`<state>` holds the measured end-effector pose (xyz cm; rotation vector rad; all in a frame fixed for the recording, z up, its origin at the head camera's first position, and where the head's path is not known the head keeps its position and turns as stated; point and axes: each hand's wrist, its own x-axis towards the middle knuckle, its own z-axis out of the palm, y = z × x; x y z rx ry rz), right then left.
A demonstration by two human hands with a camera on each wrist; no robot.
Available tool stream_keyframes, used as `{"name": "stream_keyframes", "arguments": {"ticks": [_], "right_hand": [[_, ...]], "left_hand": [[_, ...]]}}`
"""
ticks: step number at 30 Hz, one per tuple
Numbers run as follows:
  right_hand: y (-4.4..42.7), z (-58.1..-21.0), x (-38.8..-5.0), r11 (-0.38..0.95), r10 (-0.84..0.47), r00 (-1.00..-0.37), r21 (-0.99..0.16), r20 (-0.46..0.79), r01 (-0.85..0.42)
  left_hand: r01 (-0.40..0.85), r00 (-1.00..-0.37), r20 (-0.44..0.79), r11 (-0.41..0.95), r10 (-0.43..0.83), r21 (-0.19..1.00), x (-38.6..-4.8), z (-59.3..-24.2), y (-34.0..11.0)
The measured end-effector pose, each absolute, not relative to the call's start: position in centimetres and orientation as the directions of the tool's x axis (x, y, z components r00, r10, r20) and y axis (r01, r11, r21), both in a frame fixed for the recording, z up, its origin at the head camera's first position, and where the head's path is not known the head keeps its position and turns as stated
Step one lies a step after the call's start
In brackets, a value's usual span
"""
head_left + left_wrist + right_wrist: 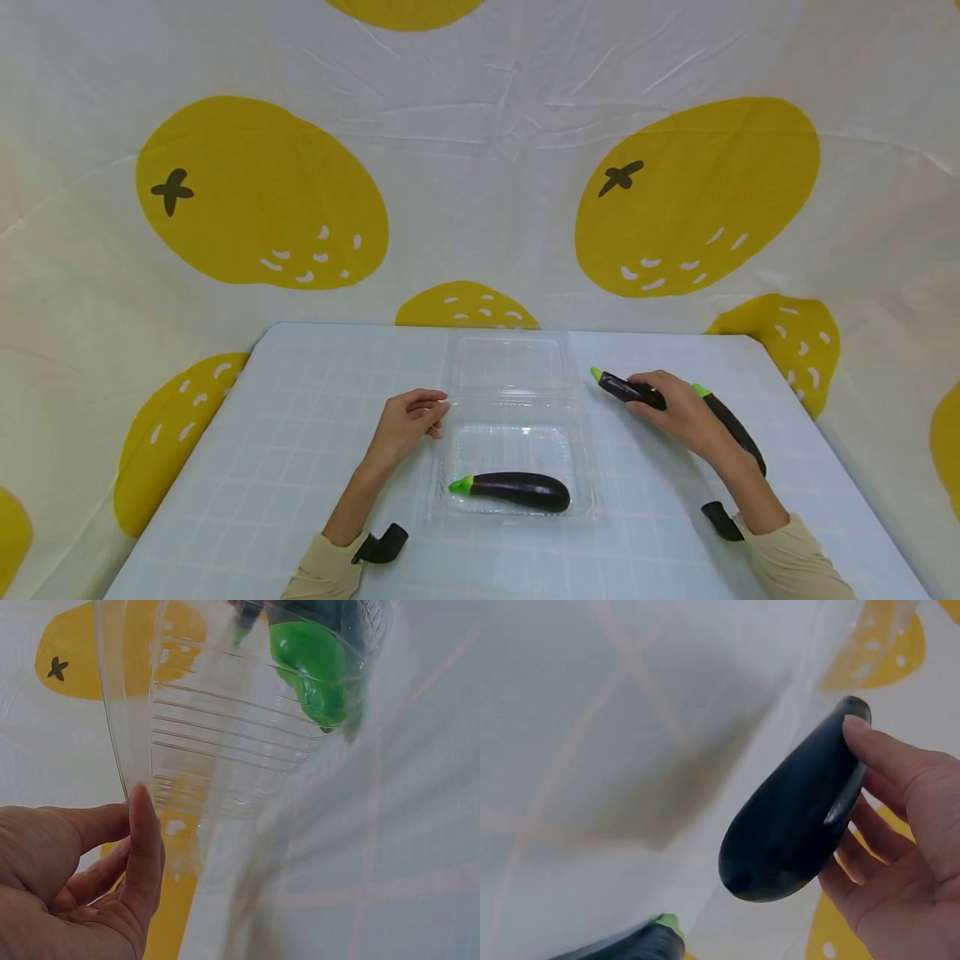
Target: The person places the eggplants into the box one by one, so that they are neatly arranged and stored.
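A clear plastic container (517, 446) lies with its lid (510, 362) folded back behind it. One dark eggplant (521, 490) rests along the container's front, green cap to the left. My left hand (408, 425) is at the container's left edge; in the left wrist view, thumb and forefinger of that hand (90, 877) pinch the clear rim (127, 727). Right of the container, my right hand (682, 417) holds a second eggplant (618, 387) above the table, its green tip pointing left. The right wrist view shows thumb and fingers around that eggplant (791, 810).
A third eggplant (735, 425) lies on the table at the right, partly behind my right wrist. The table (300, 433) has a pale checked cloth. Behind it hangs a white sheet with yellow fruit shapes (262, 192). Black devices (382, 543) are at both wrists.
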<state>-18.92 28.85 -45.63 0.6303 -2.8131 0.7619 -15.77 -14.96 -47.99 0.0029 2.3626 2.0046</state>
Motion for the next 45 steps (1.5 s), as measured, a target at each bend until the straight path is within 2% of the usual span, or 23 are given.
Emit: {"name": "stream_keyframes", "arguments": {"ticks": [19,31,45], "right_hand": [[26.9,-42.2,-17.1,0.744,-0.402,-0.871,-0.454,0.282,-0.490],[24.4,-40.1,-16.0,0.676,-0.452,-0.856,-0.528,0.253,-0.513],[21.8,-40.0,-15.8,0.564,-0.527,-0.806,-0.598,0.271,-0.570]], "left_hand": [[-0.031,-0.999,-0.036,0.171,0.024,0.985,-15.9,-48.1,-15.0],[-0.021,-0.999,-0.028,0.161,0.043,0.987,-15.9,-48.2,-15.0],[-0.024,-0.999,-0.031,0.163,0.039,0.986,-15.9,-48.1,-14.9]]}}
